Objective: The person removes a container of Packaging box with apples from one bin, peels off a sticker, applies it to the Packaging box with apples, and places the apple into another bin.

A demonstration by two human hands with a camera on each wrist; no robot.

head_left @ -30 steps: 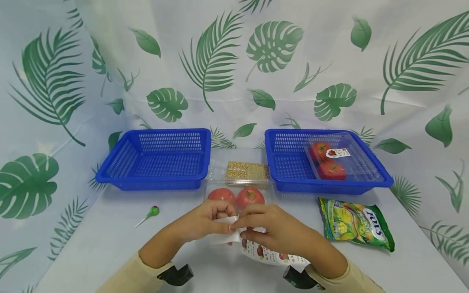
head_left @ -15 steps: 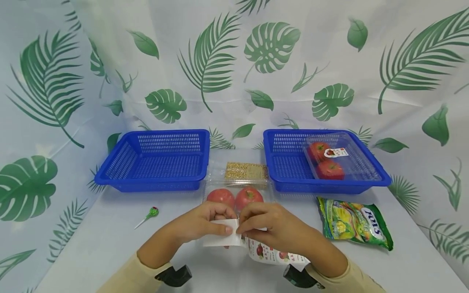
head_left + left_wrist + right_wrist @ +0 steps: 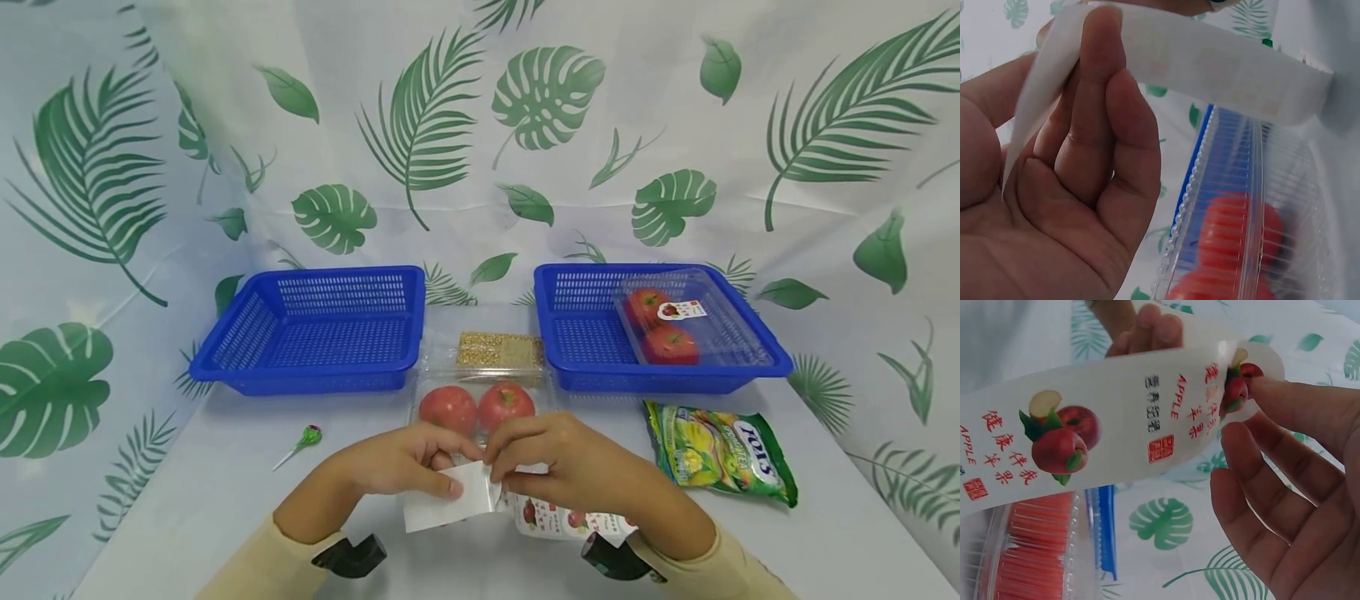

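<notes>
My left hand [image 3: 412, 462] pinches the bare white end [image 3: 442, 504] of a strip of apple stickers between thumb and fingers. Beside it, my right hand [image 3: 562, 462] pinches the strip at the edge of one sticker, with thumb and forefinger on its printed apples in the right wrist view. The sticker strip [image 3: 1122, 419] runs from there under my right hand to the table; its printed part [image 3: 573, 518] shows red apples and lettering. The sticker edge looks curled up from the backing. Just beyond my hands lies a clear plastic box [image 3: 551, 387] with two apples [image 3: 507, 404] inside.
Behind the box lies a pack of yellow grains [image 3: 498, 350]. A blue basket [image 3: 307, 381] stands at left; another blue basket [image 3: 592, 381] at right holds a labelled apple box [image 3: 720, 333]. A green candy bag [image 3: 723, 454] lies right, a lollipop [image 3: 309, 437] left.
The strip's white end has slid out leftward and tilted down, so more of it shows beneath my left thumb. Both hands stay close together; the head view has shifted slightly.
</notes>
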